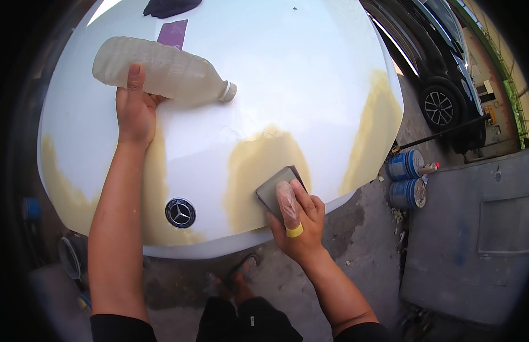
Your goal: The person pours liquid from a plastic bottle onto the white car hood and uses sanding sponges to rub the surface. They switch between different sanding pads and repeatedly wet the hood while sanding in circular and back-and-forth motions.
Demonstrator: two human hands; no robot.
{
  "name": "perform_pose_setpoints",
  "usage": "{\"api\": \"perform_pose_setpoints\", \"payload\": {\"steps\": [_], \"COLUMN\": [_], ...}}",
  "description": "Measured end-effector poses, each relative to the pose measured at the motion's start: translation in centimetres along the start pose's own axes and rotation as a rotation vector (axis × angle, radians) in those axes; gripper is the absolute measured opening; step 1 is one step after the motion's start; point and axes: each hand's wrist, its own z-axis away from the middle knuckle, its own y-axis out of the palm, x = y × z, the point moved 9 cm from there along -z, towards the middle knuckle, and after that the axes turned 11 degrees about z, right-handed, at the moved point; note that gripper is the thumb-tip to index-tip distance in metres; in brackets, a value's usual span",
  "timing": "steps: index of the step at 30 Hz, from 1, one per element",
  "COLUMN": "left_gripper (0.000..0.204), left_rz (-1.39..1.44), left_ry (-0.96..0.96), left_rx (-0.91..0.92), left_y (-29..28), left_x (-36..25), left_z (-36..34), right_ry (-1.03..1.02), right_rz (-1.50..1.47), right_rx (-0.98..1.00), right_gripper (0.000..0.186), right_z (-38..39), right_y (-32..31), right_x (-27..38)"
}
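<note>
My left hand grips a cloudy plastic bottle, tilted nearly level above the white car hood, its pale cap toward the right. With my right hand I press a grey sanding block with dark paper at its edge against a yellowish filler patch near the hood's front edge. One finger of that hand is wrapped in clear film with a yellow band. More yellowish patches lie along the hood's left and right sides. A round dark emblem sits between my arms.
A purple sheet and a dark cloth lie on the hood's far part. Two blue cans stand at the right, near a grey panel. A dark car is parked beyond. My feet are on the concrete floor below the hood edge.
</note>
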Motion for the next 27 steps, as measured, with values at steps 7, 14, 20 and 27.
{"api": "perform_pose_setpoints", "payload": {"steps": [7,14,20,27], "left_gripper": [0.071,0.068,0.067,0.068], "left_rz": [0.005,-0.009,0.042,0.006], "left_ry": [-0.028,-0.001,-0.031,-0.02], "left_rx": [-0.001,-0.015,0.024,-0.04], "left_y": [0.4,-0.1,0.8,-0.2], "left_x": [0.6,-0.1,0.7,0.1], "left_z": [-0.4,-0.2,-0.5,0.0], "right_ry": [0.077,0.001,0.14,0.056], "right_rz": [0.059,0.064,0.106,0.066], "right_rx": [-0.025,-0.01,-0.048,-0.006], "right_gripper": [0.071,0.068,0.065,0.063], "right_z": [-10.1,-1.6,-12.3,-1.3], "right_y": [1.8,0.0,2.5,0.5], "right_x": [-2.8,0.6,-3.6,2.2]}}
